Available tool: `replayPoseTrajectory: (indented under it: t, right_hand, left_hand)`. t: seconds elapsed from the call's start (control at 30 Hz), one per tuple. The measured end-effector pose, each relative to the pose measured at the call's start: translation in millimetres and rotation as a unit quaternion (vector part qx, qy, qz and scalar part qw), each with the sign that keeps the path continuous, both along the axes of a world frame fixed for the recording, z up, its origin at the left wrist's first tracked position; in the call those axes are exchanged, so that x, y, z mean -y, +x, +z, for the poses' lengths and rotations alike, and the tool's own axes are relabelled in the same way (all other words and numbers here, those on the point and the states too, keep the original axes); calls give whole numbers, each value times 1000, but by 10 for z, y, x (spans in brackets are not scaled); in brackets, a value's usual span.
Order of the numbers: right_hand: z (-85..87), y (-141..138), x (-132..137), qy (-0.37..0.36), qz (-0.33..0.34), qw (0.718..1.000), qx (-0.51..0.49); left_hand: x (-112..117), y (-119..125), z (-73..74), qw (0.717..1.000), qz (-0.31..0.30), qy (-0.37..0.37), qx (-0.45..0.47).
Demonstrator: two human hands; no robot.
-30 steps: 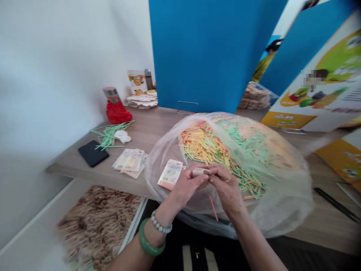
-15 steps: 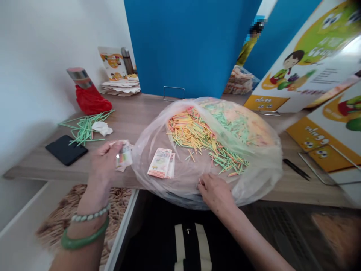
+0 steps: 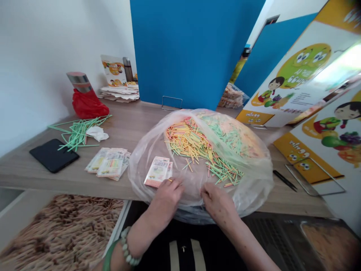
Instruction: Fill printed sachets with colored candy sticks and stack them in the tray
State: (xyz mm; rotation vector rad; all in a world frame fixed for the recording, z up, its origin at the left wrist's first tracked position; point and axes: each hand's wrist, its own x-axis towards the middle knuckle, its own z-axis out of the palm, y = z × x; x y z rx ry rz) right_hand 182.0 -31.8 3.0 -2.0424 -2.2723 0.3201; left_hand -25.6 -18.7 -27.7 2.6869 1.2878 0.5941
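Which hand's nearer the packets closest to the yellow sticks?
Left. The left hand is at the lower right of the packets; the right hand is farther right, clearly apart.

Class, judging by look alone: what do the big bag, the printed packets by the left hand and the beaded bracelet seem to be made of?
Big bag: thin plastic film, slightly glossy; it is see-through and wrinkled.
Printed packets: probably plastic film or coated paper; smooth, with a faint sheen.
Beaded bracelet: perhaps polished stone or glass; pale, rounded, faintly glossy.

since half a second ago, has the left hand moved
Yes, the left hand has moved rightward, away from the phone, and is now over the plastic bag.
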Motion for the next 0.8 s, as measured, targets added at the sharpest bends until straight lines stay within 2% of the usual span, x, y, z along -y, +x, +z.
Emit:
replayPoseTrajectory:
  t: [0.07,0.17,0.27,0.37,0.53,0.7,0.8]
  right_hand:
    - [99,-18,-165,51,10,999,5]
    - [175,-131,-517,108,57,992,33]
    - [126,-261,-863,121,110,984,71]
    - [31,-302,-1097,133,127,977,104]
    - [-20,-193,-1269,121,106,978,133]
    - [36,-163,-1343,101,78,983,134]
    - [67,-207,-1413,58,65,987,137]
  left_hand:
    - [-24,220,-5,998,9,-42,-38]
    - [-171,327,-9,992,73,-73,-74]
    - [-282,315,-56,989,100,-79,-81]
    - [-286,289,-124,991,95,-52,-78]
    - [-256,267,-160,993,92,-36,-71]
    - [-277,254,-105,991,94,-56,-77]
    - [-275,258,-58,991,88,-61,-79]
